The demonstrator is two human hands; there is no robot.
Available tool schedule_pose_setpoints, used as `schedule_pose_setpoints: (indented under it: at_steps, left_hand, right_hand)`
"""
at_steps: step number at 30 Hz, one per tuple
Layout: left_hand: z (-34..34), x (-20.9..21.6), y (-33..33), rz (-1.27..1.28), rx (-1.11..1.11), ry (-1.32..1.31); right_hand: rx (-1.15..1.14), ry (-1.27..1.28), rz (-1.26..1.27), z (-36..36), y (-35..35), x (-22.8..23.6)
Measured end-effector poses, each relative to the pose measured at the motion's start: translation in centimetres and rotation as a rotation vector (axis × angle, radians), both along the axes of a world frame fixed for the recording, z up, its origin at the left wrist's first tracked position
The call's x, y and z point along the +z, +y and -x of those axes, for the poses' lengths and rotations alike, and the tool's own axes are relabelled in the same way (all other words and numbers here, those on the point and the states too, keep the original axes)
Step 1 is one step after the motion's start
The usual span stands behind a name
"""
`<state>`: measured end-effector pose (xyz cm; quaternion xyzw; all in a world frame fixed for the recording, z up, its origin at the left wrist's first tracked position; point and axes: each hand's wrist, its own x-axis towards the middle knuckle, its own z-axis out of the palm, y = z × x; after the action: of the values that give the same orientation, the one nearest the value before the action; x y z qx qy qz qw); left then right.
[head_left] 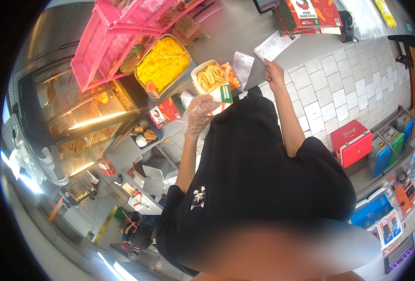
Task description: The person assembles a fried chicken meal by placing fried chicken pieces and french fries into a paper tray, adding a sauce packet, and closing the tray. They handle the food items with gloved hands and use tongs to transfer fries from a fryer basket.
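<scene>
My left hand (198, 112), in a clear plastic glove, grips the near side of an open paper food box (226, 92). French fries (211, 77) fill the box, which stands near the edge of the steel counter. At the lower corner of a printed receipt (277, 46), the bare fingers of my right hand (274, 75) are closed in a pinch. A second receipt (243, 66) lies between the two hands. Against the box's right side is an orange-red piece (231, 76) that I cannot make out clearly.
Beyond my left hand sits a metal tray of yellow food (164, 64), beside pink plastic baskets (100, 47). A lit glass food warmer (88, 112) is at left. Red printed boxes (313, 16) stand at the far right of the counter. A red case (352, 143) is at right.
</scene>
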<state>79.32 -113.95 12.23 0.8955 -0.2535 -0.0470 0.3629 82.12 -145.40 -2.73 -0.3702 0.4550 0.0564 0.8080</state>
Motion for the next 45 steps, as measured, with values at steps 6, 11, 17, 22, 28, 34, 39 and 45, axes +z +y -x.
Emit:
schedule_pose_setpoints:
  at_steps: [6, 11, 17, 22, 28, 34, 39, 45]
  left_hand:
    - [-0.8, -0.1, 0.9, -0.058, -0.068, -0.003]
    - [-1.2, -0.1, 1.7, -0.066, -0.115, 0.029]
    - [-1.7, 0.2, 2.5, -0.068, -0.105, 0.025]
    - [-2.0, 0.2, 3.1, -0.033, -0.114, 0.015]
    - [-1.9, 0.2, 3.5, 0.047, -0.099, 0.052]
    - [-2.4, 0.4, 3.7, 0.055, -0.133, 0.011]
    - [-2.6, 0.5, 3.9, 0.062, -0.108, -0.027]
    - [-2.2, -0.2, 4.0, 0.099, -0.085, 0.030]
  right_hand:
    - [0.110, 0.009, 0.023, 3.8, 0.5, -0.1]
    - [0.015, -0.025, 0.041, 3.5, 1.5, -0.4]
    - [-0.069, 0.056, 0.165, 2.8, 1.6, 0.3]
    - [0.044, 0.085, 0.311, 3.1, 1.0, 0.9]
    - [-0.143, 0.128, 0.391, 0.5, 2.7, -0.2]
    - [-0.192, 0.054, 0.778, -4.2, 2.1, -3.3]
    - [0.007, 0.000, 0.758, -2.3, 1.1, -0.4]
    - [0.148, -0.001, 0.367, 3.1, 4.8, 3.7]
